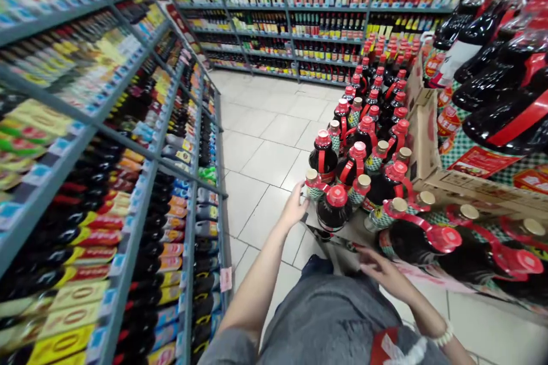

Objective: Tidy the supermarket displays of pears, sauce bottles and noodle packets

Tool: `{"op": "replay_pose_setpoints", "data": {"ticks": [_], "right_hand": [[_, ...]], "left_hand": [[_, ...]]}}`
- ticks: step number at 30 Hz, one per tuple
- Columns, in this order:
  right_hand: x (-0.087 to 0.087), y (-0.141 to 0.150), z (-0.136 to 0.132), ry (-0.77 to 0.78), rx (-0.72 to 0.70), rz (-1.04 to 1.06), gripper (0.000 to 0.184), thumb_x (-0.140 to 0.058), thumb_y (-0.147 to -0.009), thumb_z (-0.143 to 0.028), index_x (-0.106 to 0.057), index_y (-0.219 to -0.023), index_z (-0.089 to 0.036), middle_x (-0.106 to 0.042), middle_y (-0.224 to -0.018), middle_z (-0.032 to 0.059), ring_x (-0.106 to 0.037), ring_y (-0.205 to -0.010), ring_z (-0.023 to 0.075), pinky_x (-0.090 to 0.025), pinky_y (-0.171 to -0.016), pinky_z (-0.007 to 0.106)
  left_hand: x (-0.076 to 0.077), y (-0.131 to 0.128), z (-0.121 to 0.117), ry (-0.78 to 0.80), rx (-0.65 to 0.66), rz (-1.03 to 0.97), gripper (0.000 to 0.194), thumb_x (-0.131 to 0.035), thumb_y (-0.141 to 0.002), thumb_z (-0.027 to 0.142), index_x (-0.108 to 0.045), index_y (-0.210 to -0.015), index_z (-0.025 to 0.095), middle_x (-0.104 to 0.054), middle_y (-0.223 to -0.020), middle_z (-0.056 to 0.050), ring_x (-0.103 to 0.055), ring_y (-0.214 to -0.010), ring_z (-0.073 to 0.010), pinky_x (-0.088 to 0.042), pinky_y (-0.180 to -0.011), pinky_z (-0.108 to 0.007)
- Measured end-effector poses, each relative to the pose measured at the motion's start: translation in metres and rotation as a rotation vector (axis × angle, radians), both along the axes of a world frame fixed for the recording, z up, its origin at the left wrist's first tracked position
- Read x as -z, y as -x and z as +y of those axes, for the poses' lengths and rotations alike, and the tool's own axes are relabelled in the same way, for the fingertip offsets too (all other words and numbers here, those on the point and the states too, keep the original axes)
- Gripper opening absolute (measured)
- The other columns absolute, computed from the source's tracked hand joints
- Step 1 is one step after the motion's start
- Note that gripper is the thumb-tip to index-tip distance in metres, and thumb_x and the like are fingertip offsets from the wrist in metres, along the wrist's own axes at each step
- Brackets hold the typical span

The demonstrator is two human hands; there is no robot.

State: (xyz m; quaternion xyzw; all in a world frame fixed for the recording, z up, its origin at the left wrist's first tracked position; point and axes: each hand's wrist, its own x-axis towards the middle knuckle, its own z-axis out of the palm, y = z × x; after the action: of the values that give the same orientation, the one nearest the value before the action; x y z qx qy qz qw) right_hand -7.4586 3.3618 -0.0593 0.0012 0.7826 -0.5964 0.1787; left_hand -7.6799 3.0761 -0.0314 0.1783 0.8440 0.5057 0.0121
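Observation:
My left hand (294, 206) is beside a small bottle (314, 188) with a gold cap and checkered label, at the near left corner of a bottle display. Its fingers are apart and close to that bottle; whether they touch it I cannot tell. Right of it stands a large dark bottle (334, 211) with a red cap, perhaps soy sauce. My right hand (377, 267) is low in front of the display, fingers stretched out, near the end of a dark edge strip (334, 238). Nothing shows in its grasp.
Rows of red-capped dark bottles (372, 102) run away from me. More large bottles stand in cardboard boxes (423, 142) at right. Stocked shelves line the left (158, 159) and the back (295, 40). Pale floor tiles (265, 154) lie between.

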Motion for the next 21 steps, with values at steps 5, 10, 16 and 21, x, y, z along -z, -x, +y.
{"op": "replay_pose_setpoints", "data": {"ticks": [5,10,16,21], "right_hand": [[-0.015,0.056,-0.087,-0.165,0.496,0.341,0.083,-0.071,-0.086,-0.054,-0.034,-0.153,-0.022,-0.049,-0.152,0.0185,-0.051,-0.137,0.0328,-0.043,-0.114,0.056],[-0.018,0.097,-0.142,-0.291,0.819,0.412,0.120,-0.088,-0.062,-0.060,-0.025,-0.153,-0.013,-0.044,-0.149,0.0263,-0.047,-0.137,0.0395,-0.041,-0.113,0.058],[-0.007,0.105,-0.152,-0.369,0.964,0.469,0.112,-0.088,-0.059,-0.058,-0.035,-0.147,-0.014,-0.057,-0.137,0.0206,-0.057,-0.126,0.0363,-0.047,-0.108,0.053],[-0.005,0.098,-0.149,-0.447,0.971,0.451,0.113,-0.088,-0.057,-0.058,-0.036,-0.147,-0.015,-0.060,-0.134,0.0206,-0.060,-0.122,0.0379,-0.051,-0.102,0.054]], "left_hand": [[0.004,0.041,-0.014,0.048,0.401,-0.080,0.073,-0.062,-0.069,0.006,-0.049,-0.140,0.016,-0.058,-0.142,-0.014,-0.055,-0.131,-0.0269,-0.043,-0.113,-0.044],[0.008,0.063,-0.014,0.094,0.512,-0.140,0.064,-0.078,-0.066,0.015,-0.059,-0.128,0.014,-0.070,-0.124,-0.013,-0.065,-0.113,-0.0290,-0.051,-0.101,-0.042],[0.013,0.070,-0.013,0.114,0.545,-0.163,0.054,-0.083,-0.065,0.021,-0.066,-0.116,0.016,-0.076,-0.110,-0.008,-0.069,-0.102,-0.0282,-0.053,-0.094,-0.039],[0.012,0.071,-0.003,0.129,0.571,-0.169,0.054,-0.081,-0.063,0.018,-0.066,-0.115,0.016,-0.076,-0.110,-0.008,-0.069,-0.103,-0.0293,-0.054,-0.093,-0.041]]}}
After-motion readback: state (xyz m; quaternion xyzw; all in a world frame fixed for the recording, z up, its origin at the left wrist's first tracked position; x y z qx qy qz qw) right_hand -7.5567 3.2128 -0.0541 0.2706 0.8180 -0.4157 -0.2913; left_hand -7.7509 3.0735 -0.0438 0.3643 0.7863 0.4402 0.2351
